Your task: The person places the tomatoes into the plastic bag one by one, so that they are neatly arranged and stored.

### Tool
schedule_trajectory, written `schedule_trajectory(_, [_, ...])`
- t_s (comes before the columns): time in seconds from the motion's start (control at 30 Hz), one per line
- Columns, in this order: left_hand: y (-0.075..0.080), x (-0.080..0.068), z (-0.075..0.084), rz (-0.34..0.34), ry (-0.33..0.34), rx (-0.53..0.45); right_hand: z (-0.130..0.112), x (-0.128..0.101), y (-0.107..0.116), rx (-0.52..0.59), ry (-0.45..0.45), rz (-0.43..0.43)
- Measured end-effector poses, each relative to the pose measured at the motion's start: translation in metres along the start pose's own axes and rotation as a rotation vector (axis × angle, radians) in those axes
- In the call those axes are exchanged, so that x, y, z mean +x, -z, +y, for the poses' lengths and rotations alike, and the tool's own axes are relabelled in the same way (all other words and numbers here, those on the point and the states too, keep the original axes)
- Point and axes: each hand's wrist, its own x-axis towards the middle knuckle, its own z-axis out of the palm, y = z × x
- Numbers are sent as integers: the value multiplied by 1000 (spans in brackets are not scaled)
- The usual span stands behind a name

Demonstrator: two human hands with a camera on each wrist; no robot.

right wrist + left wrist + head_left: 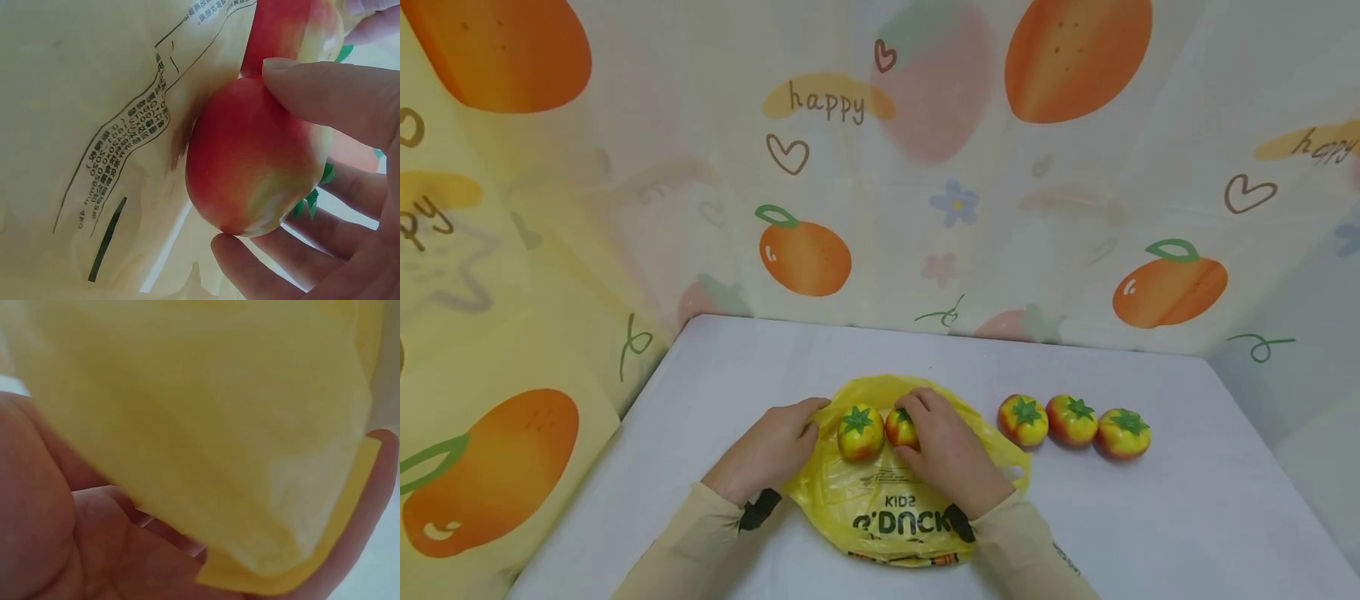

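One round fruit (898, 427), twelve o'clock on the yellow bag (880, 496): right hand (946, 447) grips it, fingers half-curled, spread. Left hand (771, 443), nine o'clock, fingers bent round bag's edge. Second fruit (860, 435) ten-thirty; three more fruits (1072, 422) two o'clock.

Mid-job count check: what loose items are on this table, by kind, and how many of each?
Yellow plastic bag: 1
Round yellow-and-red fruits with green tops: 5 (1 in the right hand, 1 beside it, 3 in a row right of the bag)
Total: 6
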Motion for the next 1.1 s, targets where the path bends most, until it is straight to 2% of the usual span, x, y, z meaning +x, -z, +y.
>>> schedule_trajectory(0.77, [-3, 4, 6, -10, -15, 4, 3, -7, 11, -4, -51, -40])
schedule_trajectory(0.93, [-5, 5, 4, -20, -15, 9, 4, -14, 26, 1, -72, -37])
schedule_trajectory(1.1, [-3, 2, -1, -21, 7, 24, 14, -22, 49, -37, -73, 14])
